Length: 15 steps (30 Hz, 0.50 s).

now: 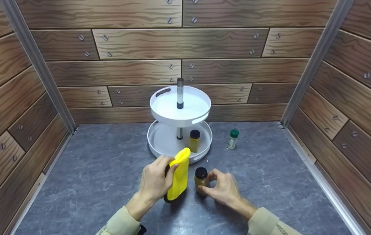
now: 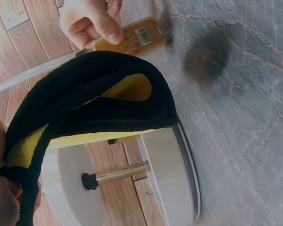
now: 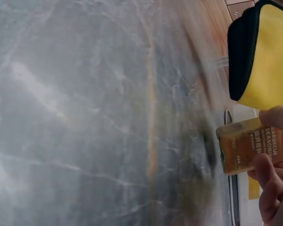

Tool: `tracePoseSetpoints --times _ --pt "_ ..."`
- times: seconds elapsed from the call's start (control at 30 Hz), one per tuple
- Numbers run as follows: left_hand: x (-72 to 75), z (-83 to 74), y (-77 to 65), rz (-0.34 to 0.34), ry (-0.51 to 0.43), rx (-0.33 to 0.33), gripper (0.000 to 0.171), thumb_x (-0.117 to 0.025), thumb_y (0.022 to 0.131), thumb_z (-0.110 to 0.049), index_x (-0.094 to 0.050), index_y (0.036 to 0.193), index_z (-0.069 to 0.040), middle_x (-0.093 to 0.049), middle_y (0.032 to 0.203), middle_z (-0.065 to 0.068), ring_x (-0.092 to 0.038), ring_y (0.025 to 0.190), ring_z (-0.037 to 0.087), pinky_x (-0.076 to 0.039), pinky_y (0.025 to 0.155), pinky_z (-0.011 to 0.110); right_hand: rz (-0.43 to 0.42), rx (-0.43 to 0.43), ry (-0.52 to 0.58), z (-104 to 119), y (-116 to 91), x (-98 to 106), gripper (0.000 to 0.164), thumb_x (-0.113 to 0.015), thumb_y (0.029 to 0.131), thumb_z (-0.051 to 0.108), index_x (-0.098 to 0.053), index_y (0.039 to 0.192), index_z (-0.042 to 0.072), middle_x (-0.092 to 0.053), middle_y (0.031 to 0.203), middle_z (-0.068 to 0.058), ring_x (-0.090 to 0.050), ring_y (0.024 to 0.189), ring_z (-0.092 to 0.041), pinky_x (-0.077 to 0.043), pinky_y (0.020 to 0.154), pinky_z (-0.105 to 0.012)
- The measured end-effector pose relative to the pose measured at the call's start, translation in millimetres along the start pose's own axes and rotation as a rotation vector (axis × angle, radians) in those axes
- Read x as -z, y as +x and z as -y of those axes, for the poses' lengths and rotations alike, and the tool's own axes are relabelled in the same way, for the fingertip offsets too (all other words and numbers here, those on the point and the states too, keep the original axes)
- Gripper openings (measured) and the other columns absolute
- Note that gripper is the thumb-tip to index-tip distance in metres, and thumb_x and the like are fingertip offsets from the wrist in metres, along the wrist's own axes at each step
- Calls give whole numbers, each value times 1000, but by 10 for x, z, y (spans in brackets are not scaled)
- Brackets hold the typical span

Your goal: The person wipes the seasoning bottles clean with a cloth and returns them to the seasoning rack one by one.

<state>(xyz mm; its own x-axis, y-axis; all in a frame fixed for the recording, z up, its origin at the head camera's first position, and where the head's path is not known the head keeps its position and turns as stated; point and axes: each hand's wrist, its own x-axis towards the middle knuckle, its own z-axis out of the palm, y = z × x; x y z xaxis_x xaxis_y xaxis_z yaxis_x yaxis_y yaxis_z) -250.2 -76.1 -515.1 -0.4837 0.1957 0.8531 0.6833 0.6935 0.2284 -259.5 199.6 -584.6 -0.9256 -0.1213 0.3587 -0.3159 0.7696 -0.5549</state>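
Seasoning bottle (image 3: 243, 149), barbecue lettering (image 3: 269, 141) readable only in the right wrist view

Far wall (image 1: 140, 44): brown wood-grain planks, screw heads (image 1: 194, 20) | Left wall (image 1: 6, 107), right wall (image 1: 361, 107): matching planks | Far corners: grey metal posts (image 1: 38, 65) | Tabletop (image 1: 100, 169): grey, veined, light glare (image 1: 190, 225) near middle | Right edge: metal strip (image 1: 327, 183)

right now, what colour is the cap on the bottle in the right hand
Black; the cap shows best in the head view.
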Motion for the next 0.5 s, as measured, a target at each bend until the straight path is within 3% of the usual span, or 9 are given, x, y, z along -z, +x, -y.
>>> tracePoseSetpoints --times 0.13,0.33,0.5 --pt "-3 3 8 -11 -2 -2 17 -88 95 -14 -75 105 -10 -76 90 3 -73 70 17 -61 63 30 0 7 22 -39 -39 -3 37 -103 74 40 -73 93 28 -88 94 4 -81 80 -17 -53 66 -24" --pt "-15 -6 12 -19 -7 -2 17 -88 95 -15 -76 105 -10 -76 90 3 -74 70 17 -61 62 31 -1 21 18 -90 -64 1 39 -104 72 45 -72 91 32 -86 90 13 -84 90 -16 -59 75 -28" --pt "-34 -21 3 -11 -13 4 16 -88 95 -15 -76 105 -10 -75 90 3 -73 69 17 -61 62 30 37 6 19 -114 -78 10 41 -103 72 51 -71 90 33 -85 89 15 -85 90 -19 -58 75 -28"
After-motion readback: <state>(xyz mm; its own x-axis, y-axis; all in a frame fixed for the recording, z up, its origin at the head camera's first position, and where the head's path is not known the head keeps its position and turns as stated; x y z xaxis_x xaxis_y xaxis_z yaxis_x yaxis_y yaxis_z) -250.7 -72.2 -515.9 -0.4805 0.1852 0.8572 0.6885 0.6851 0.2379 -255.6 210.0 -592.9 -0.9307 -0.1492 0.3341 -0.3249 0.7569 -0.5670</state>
